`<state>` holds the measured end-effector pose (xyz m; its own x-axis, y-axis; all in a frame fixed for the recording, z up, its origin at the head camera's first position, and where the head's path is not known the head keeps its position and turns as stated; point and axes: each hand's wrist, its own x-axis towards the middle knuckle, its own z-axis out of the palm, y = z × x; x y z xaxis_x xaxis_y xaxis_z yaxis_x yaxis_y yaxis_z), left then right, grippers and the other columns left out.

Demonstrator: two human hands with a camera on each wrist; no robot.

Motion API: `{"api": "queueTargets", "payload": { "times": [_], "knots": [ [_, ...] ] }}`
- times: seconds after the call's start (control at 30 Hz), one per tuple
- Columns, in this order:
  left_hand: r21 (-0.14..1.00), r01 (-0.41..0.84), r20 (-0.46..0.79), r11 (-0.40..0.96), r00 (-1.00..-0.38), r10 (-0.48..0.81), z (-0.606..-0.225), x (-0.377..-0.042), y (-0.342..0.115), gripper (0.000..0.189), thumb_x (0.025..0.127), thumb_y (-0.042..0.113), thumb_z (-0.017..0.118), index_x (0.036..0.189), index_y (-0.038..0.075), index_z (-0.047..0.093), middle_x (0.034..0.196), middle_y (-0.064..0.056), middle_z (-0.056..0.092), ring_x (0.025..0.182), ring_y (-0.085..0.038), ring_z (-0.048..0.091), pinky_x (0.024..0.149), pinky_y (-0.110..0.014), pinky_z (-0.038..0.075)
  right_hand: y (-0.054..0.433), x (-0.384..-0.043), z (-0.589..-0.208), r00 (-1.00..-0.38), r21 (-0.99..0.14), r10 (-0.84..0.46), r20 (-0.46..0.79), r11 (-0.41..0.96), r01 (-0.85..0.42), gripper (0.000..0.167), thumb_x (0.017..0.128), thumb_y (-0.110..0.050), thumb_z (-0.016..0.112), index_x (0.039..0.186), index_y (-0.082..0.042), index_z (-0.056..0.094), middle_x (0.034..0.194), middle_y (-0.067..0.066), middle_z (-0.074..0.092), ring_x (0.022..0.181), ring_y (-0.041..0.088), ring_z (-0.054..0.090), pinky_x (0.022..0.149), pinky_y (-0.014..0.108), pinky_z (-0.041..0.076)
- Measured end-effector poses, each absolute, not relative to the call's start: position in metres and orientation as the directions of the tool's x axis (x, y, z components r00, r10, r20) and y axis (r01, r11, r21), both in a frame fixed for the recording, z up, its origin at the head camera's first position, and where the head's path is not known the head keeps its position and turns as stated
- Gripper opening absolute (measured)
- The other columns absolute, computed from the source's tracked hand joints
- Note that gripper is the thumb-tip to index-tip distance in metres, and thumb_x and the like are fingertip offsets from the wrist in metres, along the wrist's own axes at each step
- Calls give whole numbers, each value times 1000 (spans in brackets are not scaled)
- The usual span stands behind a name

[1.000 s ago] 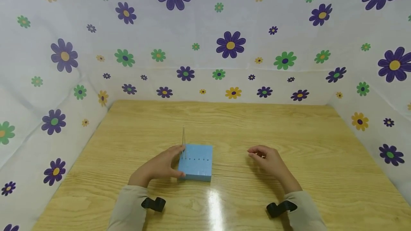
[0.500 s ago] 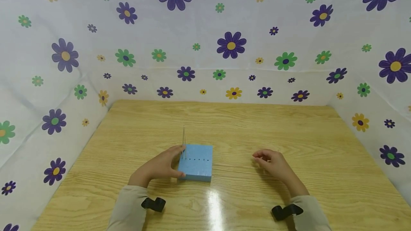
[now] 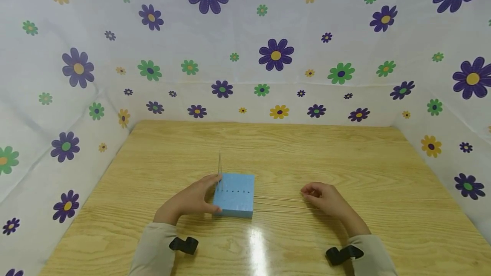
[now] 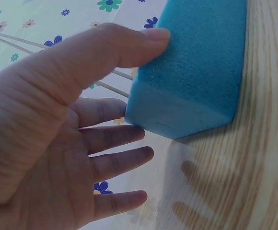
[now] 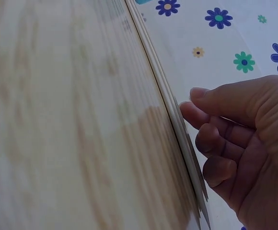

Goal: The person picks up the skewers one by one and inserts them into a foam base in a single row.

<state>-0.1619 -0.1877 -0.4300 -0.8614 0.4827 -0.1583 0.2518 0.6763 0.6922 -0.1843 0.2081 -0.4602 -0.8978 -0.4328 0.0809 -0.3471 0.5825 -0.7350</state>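
Note:
A blue foam block (image 3: 235, 203) lies on the wooden table with a row of small holes across its top. Two thin wooden skewers (image 3: 220, 169) stand upright in the leftmost holes. My left hand (image 3: 195, 197) grips the block's left end between thumb and index finger, the other fingers spread beside it in the left wrist view. My right hand (image 3: 324, 199) is above several skewers (image 5: 175, 105) lying on the table, their pointed ends towards the wrist. Its fingers are loosely bent, thumb and index tips slightly apart right at the outer skewer, with nothing between them.
The lying skewers stretch from the block's right side to beneath my right hand. White flower-printed cloth (image 3: 245, 67) walls the table (image 3: 307, 148) at the back and both sides. Black straps circle both sleeves.
My right hand has shifted a little right and down towards the lying skewers, its thumb and index drawing closer. The left hand and the block have stayed in place.

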Motion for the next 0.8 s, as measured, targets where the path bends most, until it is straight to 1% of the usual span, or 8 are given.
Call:
{"api": "queueTargets", "payload": {
  "times": [0.23,0.5,0.8],
  "knots": [
    [690,248,-158,680,-865,476,-430,-161,-187,91,79,30,78,150,5,26,153,-18,24,139,-38,23,107,-55,29,206,-185,-460,-871,-729,-487,72,571,-379,11,88,-3,63,99,-1,66,85,0,62,70,4,52,62,23,47],
    [692,257,-153,675,-861,485,-430,-162,-187,91,79,31,77,150,5,25,153,-19,24,139,-38,22,107,-55,28,203,-186,-459,-860,-700,-508,50,597,-393,10,88,0,61,97,-2,67,83,-2,60,66,3,45,59,22,43],
    [689,253,-154,679,-864,479,-429,-161,-187,92,79,32,78,149,4,26,153,-19,24,139,-39,22,107,-56,27,202,-186,-460,-854,-681,-517,54,607,-410,10,89,-1,61,96,-2,67,84,-2,61,71,3,48,62,23,46]
  ]
}}
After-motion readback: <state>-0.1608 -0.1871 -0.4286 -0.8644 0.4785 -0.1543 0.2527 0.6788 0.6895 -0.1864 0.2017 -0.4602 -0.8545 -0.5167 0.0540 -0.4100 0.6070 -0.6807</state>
